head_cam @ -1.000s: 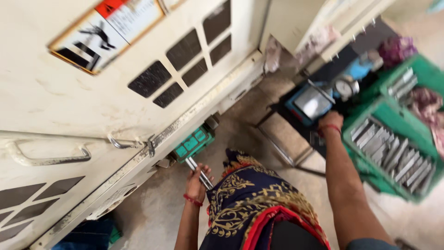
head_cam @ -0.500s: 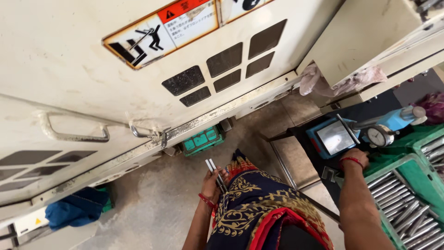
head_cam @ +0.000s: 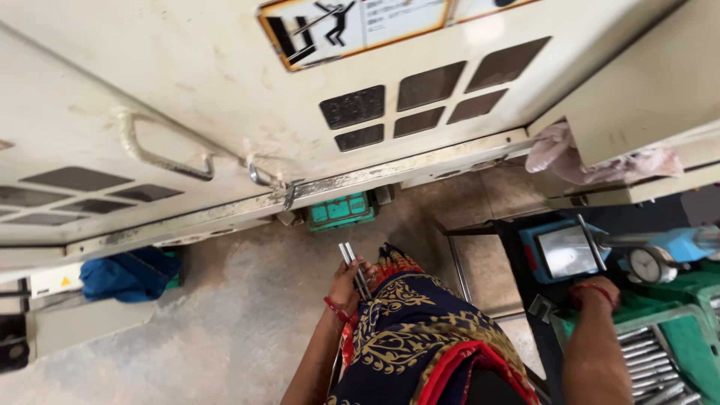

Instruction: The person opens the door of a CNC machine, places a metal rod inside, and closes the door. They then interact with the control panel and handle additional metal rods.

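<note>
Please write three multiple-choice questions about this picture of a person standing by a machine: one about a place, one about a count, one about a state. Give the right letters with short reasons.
1. Where does the blue cloth lie?
A. on the floor at the foot of the machine
B. over the dial gauge
C. in the green tray

2. How many metal rods does the left hand hold?
A. none
B. two
C. five

3. How is the grey handle on the machine door?
A. broken off and lying on the floor
B. gripped by the right hand
C. untouched, with no hand on it

Answers:
1 A: the cloth sits low at the left, against the machine's base.
2 B: two thin rods stick up side by side from the fist.
3 C: the left hand holds rods near the waist and the right hand rests by the dial gauge, far from the handle.
</note>
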A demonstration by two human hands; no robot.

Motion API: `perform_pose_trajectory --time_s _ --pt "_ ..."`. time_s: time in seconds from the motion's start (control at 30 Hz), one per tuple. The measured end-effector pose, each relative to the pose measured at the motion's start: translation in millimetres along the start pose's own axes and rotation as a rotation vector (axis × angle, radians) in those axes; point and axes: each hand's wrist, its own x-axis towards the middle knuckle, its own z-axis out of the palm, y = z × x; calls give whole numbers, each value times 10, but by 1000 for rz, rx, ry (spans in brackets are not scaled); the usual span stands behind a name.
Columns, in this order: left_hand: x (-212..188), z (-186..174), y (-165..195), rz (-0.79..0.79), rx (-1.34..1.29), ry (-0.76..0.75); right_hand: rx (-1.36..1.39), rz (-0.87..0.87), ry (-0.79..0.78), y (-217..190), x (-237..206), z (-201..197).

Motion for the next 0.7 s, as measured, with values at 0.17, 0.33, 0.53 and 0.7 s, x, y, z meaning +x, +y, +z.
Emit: perform_pose_trajectory --time_s 0.17,0.33,0.53,0.7 --pt "-61 -42 -85 -34 -52 5 223 28 -110 52 31 -63" --pt "-122 -83 -77 16 -84 -14 239 5 -136 32 28 -101" --pt "-89 -42 34 7 -31 72 246 11 -66 141 -8 -175" --pt "-75 18 66 12 -30 46 128 124 85 150 -110 -194"
